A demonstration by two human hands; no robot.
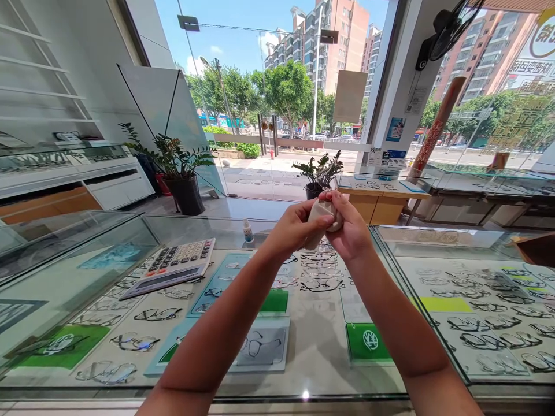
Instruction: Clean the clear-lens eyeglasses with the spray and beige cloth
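Both hands are raised together above the glass display case (pixel 310 370), in front of me. My left hand (pixel 299 225) is closed round a bunched beige cloth (pixel 318 215), its thumb pressed against the near side. On the other side of the cloth, my right hand (pixel 350 228) pinches it with fingers bent over the top. A bit of something thin shows at the fingertips, too small to make out; whatever may lie inside the folds is hidden. Below the hands, rows of eyeglasses (pixel 321 285) lie under the glass.
A large calculator (pixel 173 263) lies on the glass at left, and a small white spray bottle (pixel 247 231) stands near the far edge. Potted plants (pixel 184 193) stand beyond the case. Another display case (pixel 485 315) adjoins at right. A wall fan (pixel 446 32) hangs upper right.
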